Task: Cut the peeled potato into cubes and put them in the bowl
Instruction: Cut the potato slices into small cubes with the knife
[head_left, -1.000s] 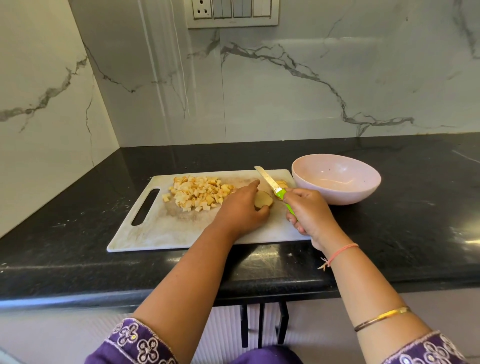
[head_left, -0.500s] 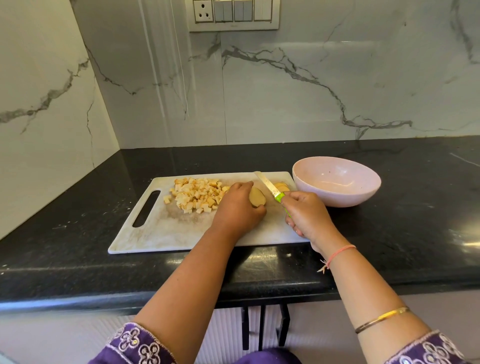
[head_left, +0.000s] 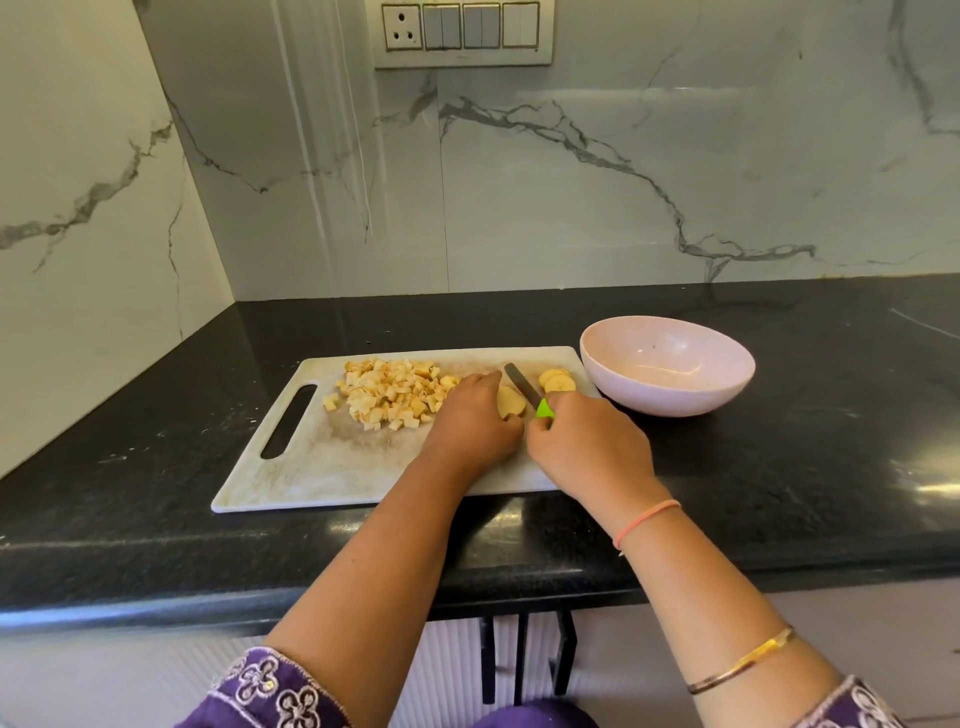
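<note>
Slicing stage: potato is held under left hand, between both hands; knife is gripped by right hand, just right of potato; bowl, empty, lies beyond right hand.

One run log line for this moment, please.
step: slicing | left hand: holds potato | right hand: grips knife | cubes: on cutting board | bowl: empty

L hand, R hand curled, adjacent
</note>
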